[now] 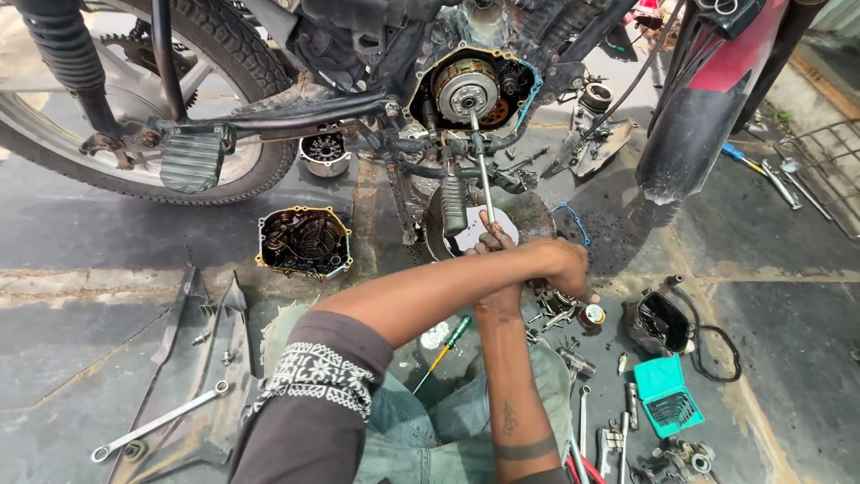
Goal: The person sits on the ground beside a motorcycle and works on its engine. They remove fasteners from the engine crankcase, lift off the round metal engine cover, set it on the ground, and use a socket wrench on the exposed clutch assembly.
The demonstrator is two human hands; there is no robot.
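Oily concrete floor, parts scattered. Right hand closed around long driver, tip seated in exposed clutch. Left hand reaches across among loose bolts; fingers hidden, grip undeterminable. Risk: crossed arms, greasy handle, possible slippage.

Both bare forearms enter from the bottom of the frame and cross near its centre, the left arm running from the lower left up towards the right, the right arm rising almost straight up from the lower middle. The left hand lies right of centre, knuckles up, fingers curled downward and closed. The right hand sits just left of it and slightly higher, fist clenched, partly hidden behind the left wrist.
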